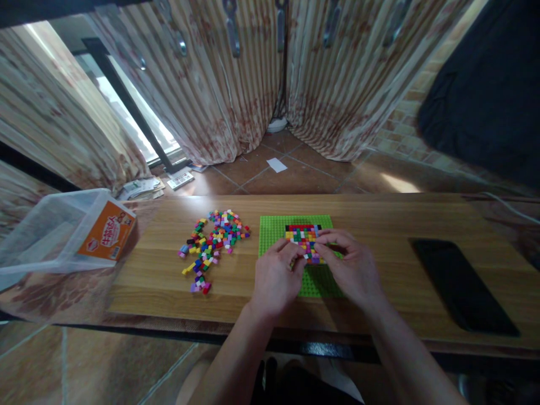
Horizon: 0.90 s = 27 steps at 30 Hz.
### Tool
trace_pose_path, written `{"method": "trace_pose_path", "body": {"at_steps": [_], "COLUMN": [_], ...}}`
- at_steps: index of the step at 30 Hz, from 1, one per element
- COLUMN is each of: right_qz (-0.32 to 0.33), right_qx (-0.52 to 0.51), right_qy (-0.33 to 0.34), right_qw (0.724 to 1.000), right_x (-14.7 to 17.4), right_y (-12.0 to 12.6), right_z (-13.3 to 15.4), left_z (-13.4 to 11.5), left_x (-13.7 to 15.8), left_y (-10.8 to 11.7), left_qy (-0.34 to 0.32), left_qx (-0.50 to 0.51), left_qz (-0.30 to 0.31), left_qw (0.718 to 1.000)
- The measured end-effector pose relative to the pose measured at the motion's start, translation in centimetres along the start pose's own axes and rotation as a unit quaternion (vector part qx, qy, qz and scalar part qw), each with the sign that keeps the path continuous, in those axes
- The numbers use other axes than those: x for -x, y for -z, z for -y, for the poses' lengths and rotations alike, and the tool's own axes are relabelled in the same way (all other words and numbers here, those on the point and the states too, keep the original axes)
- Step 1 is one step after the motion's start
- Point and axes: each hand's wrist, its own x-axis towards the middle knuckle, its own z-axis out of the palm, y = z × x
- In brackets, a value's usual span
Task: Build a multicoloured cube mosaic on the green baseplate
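A green studded baseplate (274, 225) lies on the wooden table, carrying a block of small multicoloured toy bricks (300, 235) set in rows. Over the lower left of these rows is my left hand (278, 275), its thumb and forefinger pinched close to the bricks. My right hand (352, 267) comes in from the other side, with curled fingers and the fingertips at the rows' right edge. Both sets of fingertips nearly meet. Whatever they pinch is too small to make out, and the hands hide part of the bricks and the plate.
Loose bricks (217, 236) are spread in a pile left of the plate. A clear plastic bin (67, 225) with an orange label stands at the table's left end. A black phone-like slab (462, 287) lies on the right. Curtains (236, 95) hang beyond the wooden table (379, 219).
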Motion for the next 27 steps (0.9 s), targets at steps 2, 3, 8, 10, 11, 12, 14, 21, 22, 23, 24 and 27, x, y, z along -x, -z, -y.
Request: {"method": "trace_pose_path", "body": {"at_steps": [2,3,8,10,11,12,14,21,22,23,24,27], "right_qz": [0.000,0.000,-0.017,-0.020,-0.018,-0.016,-0.011,-0.014,-0.014,-0.013,-0.013,-0.013], "right_qx": [0.002,0.002,0.008,0.015,0.018,0.021,0.030,0.056,0.058,0.059,0.059,0.056], "right_qy": [-0.001,-0.001,-0.010,-0.017,-0.019,-0.020,-0.020,-0.016,-0.017,-0.019,-0.021,-0.029], "right_qw": [1.000,1.000,1.000,1.000,0.999,0.999,0.999,0.998,0.998,0.998,0.998,0.998], "right_x": [0.0,0.0,0.3,0.5,0.5,0.6,0.6,0.6,0.6,0.6,0.5,0.4], "right_y": [0.0,0.0,-0.4,-0.6,-0.7,-0.7,-0.9,-1.1,-1.1,-1.1,-1.1,-1.1], "right_z": [0.0,0.1,0.0,-0.1,0.0,0.0,0.0,-0.1,-0.2,-0.2,-0.2,-0.2], "left_z": [-0.1,-0.2,-0.4,-0.4,-0.3,-0.3,-0.3,-0.4,-0.4,-0.4,-0.4,-0.4], "left_x": [0.0,0.0,-0.1,-0.1,-0.1,-0.1,-0.1,-0.1,-0.1,-0.1,-0.1,-0.1], "left_y": [0.0,0.0,-0.1,-0.1,-0.2,-0.2,-0.3,-0.2,-0.2,-0.2,-0.2,-0.3], "left_qy": [0.011,0.016,0.030,0.030,0.029,0.028,0.027,0.030,0.029,0.029,0.028,0.027], "left_qx": [0.006,0.009,0.015,0.018,0.020,0.023,0.029,0.016,0.014,0.011,0.009,0.011], "left_qz": [-0.006,-0.007,-0.010,-0.016,-0.018,-0.019,-0.020,-0.017,-0.017,-0.017,-0.017,-0.020], "left_qw": [1.000,1.000,0.999,0.999,0.999,0.999,0.999,0.999,0.999,0.999,0.999,0.999]}}
